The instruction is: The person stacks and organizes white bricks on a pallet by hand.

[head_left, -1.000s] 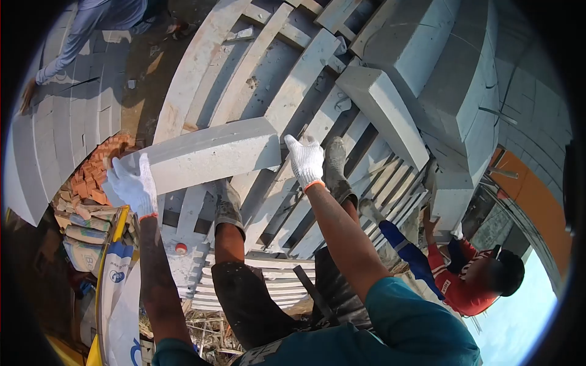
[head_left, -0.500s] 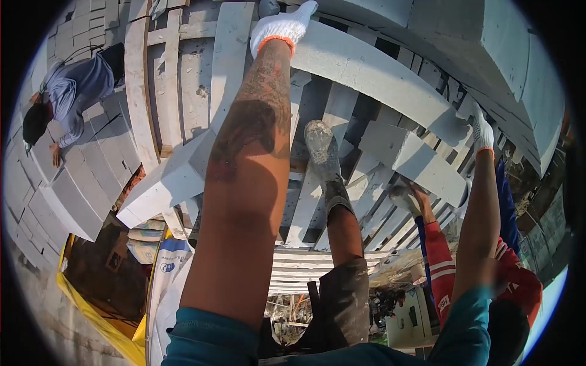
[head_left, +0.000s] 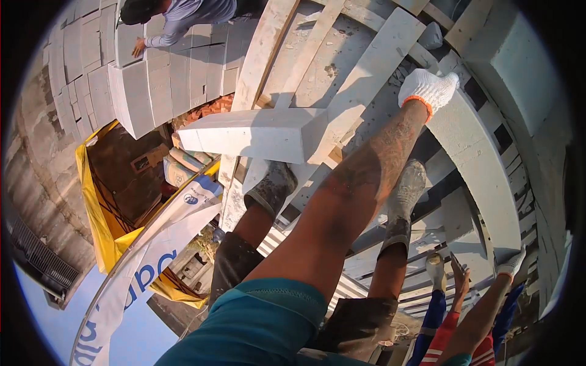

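Note:
A long pale block (head_left: 482,165) lies lengthwise between my two hands, over white slats. My left hand (head_left: 429,91), in a white knitted glove with an orange cuff, is closed on its upper end. At its lower end is my right hand (head_left: 513,262), gloved the same way, with its fingers pressed against the block and partly hidden. Another pale block (head_left: 461,219) is beside the long one, partly behind it. Near its lower end shows a co-worker's bare hand (head_left: 460,277).
A thick pale block (head_left: 256,134) rests across the boards left of my arm. Another person (head_left: 189,21) leans over stacked blocks (head_left: 134,97) at upper left. Below them is an opening edged with yellow sheeting (head_left: 97,213). A printed banner (head_left: 134,268) hangs at lower left.
The view has turned, so the blocks and the person at left appear shifted and rotated. Both my hands stay on the long block. My other boot and the banner now show more fully.

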Available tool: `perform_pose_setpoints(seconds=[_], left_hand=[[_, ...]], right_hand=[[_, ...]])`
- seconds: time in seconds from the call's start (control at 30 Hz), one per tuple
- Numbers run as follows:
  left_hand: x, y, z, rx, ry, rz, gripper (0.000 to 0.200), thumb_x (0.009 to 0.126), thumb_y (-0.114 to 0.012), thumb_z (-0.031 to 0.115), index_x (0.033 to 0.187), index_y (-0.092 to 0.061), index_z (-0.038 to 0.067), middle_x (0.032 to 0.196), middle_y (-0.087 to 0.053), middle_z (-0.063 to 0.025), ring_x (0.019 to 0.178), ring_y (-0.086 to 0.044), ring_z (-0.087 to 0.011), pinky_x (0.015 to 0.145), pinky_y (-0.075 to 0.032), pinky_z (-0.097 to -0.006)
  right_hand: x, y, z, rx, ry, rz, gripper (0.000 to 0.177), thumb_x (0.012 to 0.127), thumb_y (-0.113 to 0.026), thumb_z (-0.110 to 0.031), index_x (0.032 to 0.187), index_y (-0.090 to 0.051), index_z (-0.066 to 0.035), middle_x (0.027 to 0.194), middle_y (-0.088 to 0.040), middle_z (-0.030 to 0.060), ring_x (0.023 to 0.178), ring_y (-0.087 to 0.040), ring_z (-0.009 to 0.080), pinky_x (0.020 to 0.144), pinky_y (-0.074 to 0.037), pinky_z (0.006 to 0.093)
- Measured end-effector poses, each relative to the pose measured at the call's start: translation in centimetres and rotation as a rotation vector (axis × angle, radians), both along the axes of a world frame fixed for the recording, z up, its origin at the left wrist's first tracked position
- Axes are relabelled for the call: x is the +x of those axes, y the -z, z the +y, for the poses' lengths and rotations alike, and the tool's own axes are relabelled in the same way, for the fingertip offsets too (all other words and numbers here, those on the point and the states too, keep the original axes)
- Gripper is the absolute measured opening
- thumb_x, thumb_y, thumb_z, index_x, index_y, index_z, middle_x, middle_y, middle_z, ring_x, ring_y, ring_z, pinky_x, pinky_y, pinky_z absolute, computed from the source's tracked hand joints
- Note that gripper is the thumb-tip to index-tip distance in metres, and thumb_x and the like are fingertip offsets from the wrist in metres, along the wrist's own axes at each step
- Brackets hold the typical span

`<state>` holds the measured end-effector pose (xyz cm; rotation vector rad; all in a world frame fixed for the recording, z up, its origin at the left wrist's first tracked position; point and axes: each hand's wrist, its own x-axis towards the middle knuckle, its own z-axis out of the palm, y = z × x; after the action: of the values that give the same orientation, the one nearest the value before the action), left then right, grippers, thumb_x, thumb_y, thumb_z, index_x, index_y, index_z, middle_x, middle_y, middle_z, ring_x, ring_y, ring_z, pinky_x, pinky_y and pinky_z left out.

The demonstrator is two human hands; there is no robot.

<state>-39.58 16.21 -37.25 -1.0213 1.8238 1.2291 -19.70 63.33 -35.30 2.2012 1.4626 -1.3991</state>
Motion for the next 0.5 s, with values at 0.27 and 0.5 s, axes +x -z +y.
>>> perform_pose_setpoints(seconds=[0.27,0.5], left_hand=[[8.0,-9.8,-17.6,0.043,-0.206,0.176,0.036,0.084,-0.057,0.036,0.095,-0.063,0.002,0.081,-0.065,-0.0135,0.072,-0.064,-0.0242,0.064,-0.049,-0.034],[13.6,-11.8,-41.5,-0.148,-0.315,0.456,0.035,0.095,-0.045,0.032,0.11,-0.064,0.006,0.097,-0.066,-0.0069,0.079,-0.056,-0.0158,0.075,-0.044,-0.0276]], right_hand=[[-2.6,-8.2,-12.1,0.123,-0.273,0.238,0.063,0.081,-0.062,-0.047,0.127,-0.053,-0.005,0.126,-0.052,0.0124,0.114,-0.049,0.0292,0.098,-0.037,0.0394],[-9.4,-7.7,-37.7,0.052,-0.358,0.273,0.058,0.08,-0.066,-0.042,0.118,-0.057,0.001,0.116,-0.058,0.0123,0.1,-0.057,0.0274,0.087,-0.044,0.0379]])
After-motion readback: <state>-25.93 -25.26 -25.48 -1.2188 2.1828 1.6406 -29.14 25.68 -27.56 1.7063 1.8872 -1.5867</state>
